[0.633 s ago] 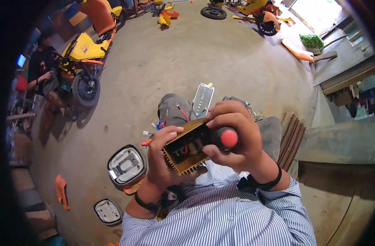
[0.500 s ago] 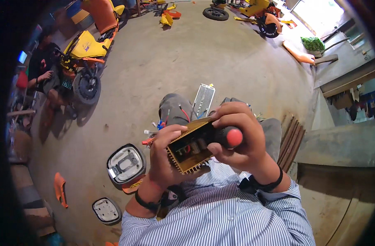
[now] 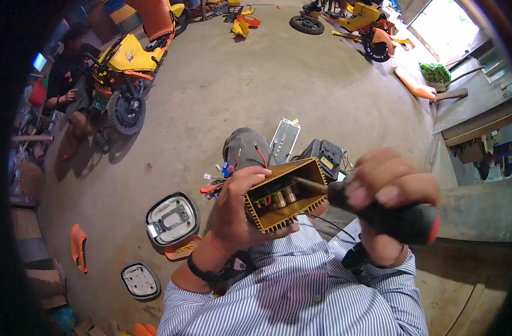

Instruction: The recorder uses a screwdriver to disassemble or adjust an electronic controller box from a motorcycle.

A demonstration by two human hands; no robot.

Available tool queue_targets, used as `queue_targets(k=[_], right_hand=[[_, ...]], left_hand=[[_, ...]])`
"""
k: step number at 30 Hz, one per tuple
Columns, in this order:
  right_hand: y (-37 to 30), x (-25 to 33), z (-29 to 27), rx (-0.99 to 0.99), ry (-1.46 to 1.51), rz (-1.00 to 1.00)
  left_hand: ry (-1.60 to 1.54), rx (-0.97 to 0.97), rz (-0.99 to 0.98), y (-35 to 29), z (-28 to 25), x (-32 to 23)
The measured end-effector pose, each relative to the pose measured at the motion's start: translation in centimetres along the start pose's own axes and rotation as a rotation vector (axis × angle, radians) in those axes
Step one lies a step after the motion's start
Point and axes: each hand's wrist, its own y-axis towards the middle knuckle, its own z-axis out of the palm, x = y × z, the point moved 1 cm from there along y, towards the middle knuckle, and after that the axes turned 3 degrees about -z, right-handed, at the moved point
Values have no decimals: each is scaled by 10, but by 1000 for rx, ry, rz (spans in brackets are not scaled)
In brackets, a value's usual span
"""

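My left hand [image 3: 233, 215] is wrapped round a gold, finned metal controller case [image 3: 314, 166], steadying it at chest height. Its open end faces me, with circuit parts [image 3: 284, 197] showing inside. My right hand [image 3: 393, 187], slightly blurred, grips a screwdriver [image 3: 404, 223] by its thick black handle with a red end. The handle lies tilted to the right of the case, and its front end is at the case's opening. A greyish shaft seems to reach inside, though its tip cannot be made out. Wires with coloured connectors [image 3: 225, 171] hang beyond my left hand.
A silver finned panel [image 3: 285, 138] and a black box [image 3: 324, 154] lie beyond my knees. White-lined shells [image 3: 173, 218] and an orange panel [image 3: 79, 248] rest on the floor at left. A person [image 3: 71, 84] sits by a yellow scooter [image 3: 130, 53]; another scooter [image 3: 373, 33] stands far right.
My right hand has swung right and turned the screwdriver from end-on to sideways, away from the case's rim. The case's open end now shows more fully, still in my left hand.
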Motion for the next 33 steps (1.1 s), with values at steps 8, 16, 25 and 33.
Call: queue_targets(k=[8,16,25,33], right_hand=[[-4,-32,28,386,0,126],[-7,-20,19,505,-396,428],[-4,-20,19,591,-341,258],[-7,-18,36,590,-428,213]], left_hand=[[34,-46,53,7,0,-4],[-6,-56,-4,4,2,-1],[-27,-48,8,9,-3,-4],[-9,-47,14,6,-1,-3]])
